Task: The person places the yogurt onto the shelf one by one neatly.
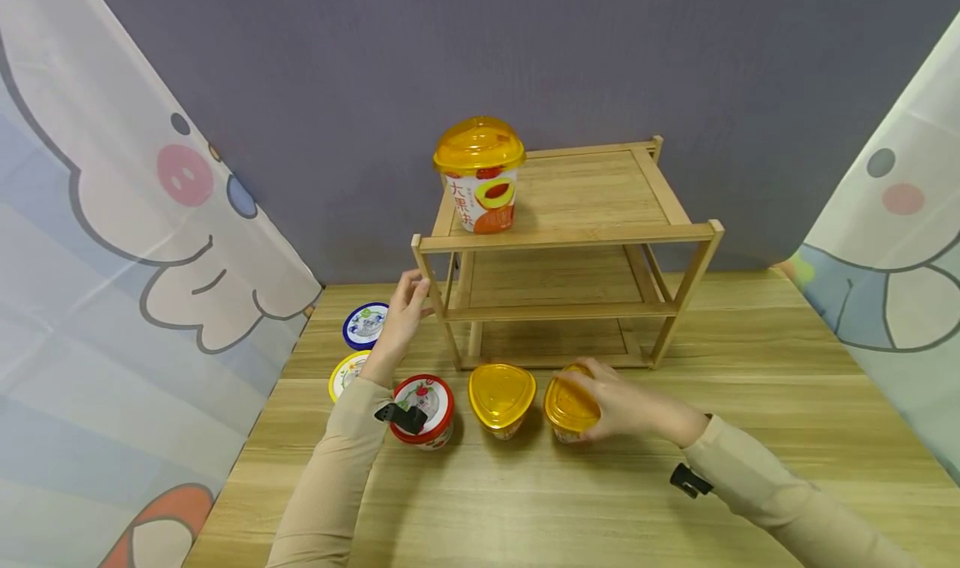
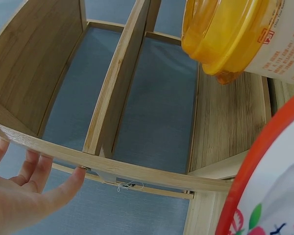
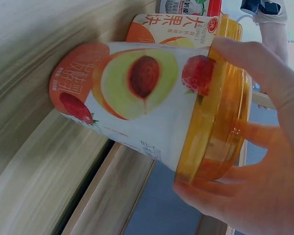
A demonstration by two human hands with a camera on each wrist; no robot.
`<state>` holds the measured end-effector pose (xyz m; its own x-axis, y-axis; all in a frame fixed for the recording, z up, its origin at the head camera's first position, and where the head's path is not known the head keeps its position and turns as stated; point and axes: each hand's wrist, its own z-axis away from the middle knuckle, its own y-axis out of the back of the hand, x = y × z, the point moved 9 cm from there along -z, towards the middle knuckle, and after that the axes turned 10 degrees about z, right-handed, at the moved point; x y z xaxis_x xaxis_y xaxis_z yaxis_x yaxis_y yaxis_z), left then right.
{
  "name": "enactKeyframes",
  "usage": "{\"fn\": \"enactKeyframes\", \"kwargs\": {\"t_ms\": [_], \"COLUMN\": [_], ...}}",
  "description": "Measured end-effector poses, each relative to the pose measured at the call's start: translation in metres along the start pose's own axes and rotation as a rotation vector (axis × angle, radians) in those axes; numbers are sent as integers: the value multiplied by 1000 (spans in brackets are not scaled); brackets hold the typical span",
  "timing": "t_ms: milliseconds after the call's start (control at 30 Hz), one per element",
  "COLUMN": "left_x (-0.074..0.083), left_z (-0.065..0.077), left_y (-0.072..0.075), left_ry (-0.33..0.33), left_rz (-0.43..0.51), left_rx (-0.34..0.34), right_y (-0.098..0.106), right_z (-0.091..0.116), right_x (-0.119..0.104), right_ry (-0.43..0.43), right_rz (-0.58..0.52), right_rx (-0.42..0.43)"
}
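My right hand (image 1: pixel 626 401) holds a fruit-printed cup (image 3: pixel 137 98) by its domed yellow lid (image 3: pixel 215 117), thumb and fingers spread round the lid. The cup stands at the front of the rack. Just left of it is a second yellow-lidded cup (image 1: pixel 501 395). My left hand (image 1: pixel 405 310) is at the left front post of the three-tier wooden rack (image 1: pixel 585 235); its fingertips touch the post (image 2: pixel 137 171) in the left wrist view. A third yellow-lidded cup (image 1: pixel 483 176) stands at the left of the top shelf.
A red-lidded tub (image 1: pixel 431 406) sits below the left forearm. Farther left lie a yellow-rimmed tub (image 1: pixel 347 372) and a blue-rimmed tub (image 1: pixel 363 325), both partly covered by the arm. Behind the rack rises a grey wall (image 1: pixel 375 93), with printed curtains (image 1: pixel 75 260) at the sides.
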<state>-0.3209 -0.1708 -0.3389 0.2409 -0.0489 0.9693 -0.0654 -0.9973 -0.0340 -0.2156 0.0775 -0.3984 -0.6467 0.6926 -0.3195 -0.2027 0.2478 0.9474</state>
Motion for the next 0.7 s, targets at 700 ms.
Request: {"fn": "enactKeyframes", "kwargs": {"t_ms": [700], "left_x": [0], "left_z": [-1], "left_y": [0], "left_ry": [-4], "left_rz": [0], "left_rx": [-5], "right_y": [5], "right_z": [15], "right_x": [21], "right_ry": [-27], "right_rz": [-131], "right_rx": [210]}}
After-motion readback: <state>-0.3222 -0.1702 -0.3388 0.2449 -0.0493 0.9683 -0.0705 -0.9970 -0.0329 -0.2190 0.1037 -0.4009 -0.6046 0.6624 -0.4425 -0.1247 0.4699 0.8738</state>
